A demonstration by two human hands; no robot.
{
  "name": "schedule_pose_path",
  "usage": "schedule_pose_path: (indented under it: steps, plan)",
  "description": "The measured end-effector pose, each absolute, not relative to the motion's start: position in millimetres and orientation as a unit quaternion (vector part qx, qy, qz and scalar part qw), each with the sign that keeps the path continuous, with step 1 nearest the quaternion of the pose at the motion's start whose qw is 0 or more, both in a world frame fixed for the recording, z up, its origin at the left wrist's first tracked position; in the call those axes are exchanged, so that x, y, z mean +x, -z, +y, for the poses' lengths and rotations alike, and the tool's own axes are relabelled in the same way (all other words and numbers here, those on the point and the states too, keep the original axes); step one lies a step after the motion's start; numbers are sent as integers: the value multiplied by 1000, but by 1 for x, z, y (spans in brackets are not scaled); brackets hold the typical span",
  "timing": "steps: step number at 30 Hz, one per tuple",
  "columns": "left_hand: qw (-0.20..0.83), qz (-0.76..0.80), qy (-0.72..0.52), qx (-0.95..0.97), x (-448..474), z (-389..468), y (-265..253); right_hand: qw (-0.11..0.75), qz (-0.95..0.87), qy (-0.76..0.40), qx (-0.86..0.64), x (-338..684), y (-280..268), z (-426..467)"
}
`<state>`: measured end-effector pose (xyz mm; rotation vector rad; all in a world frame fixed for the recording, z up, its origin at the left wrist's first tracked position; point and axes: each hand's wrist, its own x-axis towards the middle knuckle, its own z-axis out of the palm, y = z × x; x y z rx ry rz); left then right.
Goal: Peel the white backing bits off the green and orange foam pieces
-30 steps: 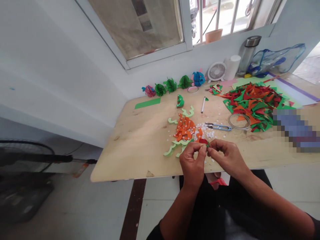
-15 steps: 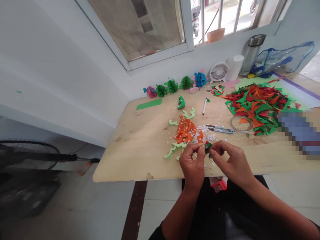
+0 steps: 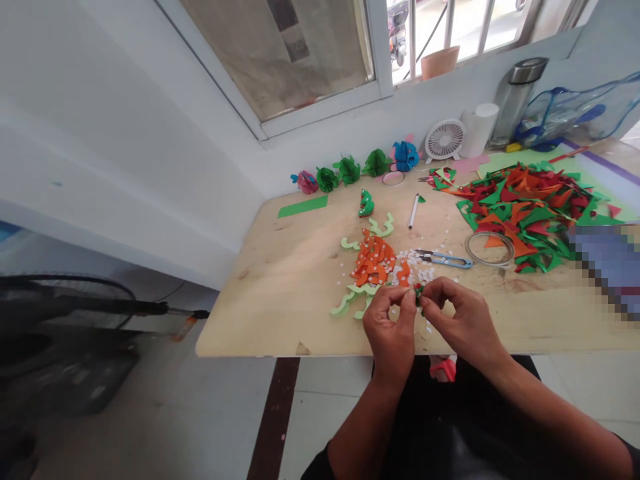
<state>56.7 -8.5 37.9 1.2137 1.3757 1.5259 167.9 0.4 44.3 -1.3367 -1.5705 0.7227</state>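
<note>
Between my two hands, over the front of the table, is a small green paper piece [image 3: 419, 293] with a bit of red on it, mostly covered by fingers. My left hand [image 3: 393, 327] pinches it from the left with thumb and forefinger. From the right, my right hand [image 3: 457, 320] pinches its other side. Just beyond lie curved orange paper pieces [image 3: 373, 260] dotted with small white squares, and wavy light-green paper strips [image 3: 345, 303]. Tiny white squares [image 3: 423, 272] are scattered near blue-handled thread snips [image 3: 445, 259]. Further back rests a curved green paper piece [image 3: 367, 203].
A heap of red, green and orange paper scraps [image 3: 530, 207] covers the right side, with a tape roll [image 3: 490, 249] at its edge. A pen [image 3: 413, 211], folded paper figures [image 3: 349, 170], a small fan [image 3: 445, 140] and a bottle [image 3: 517, 100] stand or lie towards the wall.
The view has shifted slightly, so the table's contents sit a little further right. Both hands keep their pinch on the green paper piece, and less of it shows now.
</note>
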Motion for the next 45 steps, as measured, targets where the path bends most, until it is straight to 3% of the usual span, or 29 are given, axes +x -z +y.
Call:
schedule_pose_path:
  steps: [8,18,20,24,28,37,45]
  plan:
    - [588,488,-588,264,49,4,-44,438,-609,-281,-599,204,-26,-4]
    - [647,445,-539,305,39,6,-55,460,-634,-234,-576,216,-16,-11]
    - [648,434,-538,320,38,5,-55,456,-632,-271,-565,212,-17,-13]
    - [628,428,-545,355,37,2,-52,431,-593,-455,-506,201,-29,-18]
    - [566,448,-560,408,37,1,-47,409,-571,-543,-461,187,-44,-23]
    - [573,449,-544,417,41,-2,-45,429,-545,-507,-511,182,-39,-27]
    - [452,490,-555,498,45,-1,-35,429,-572,-452,-534,178,-35,-26]
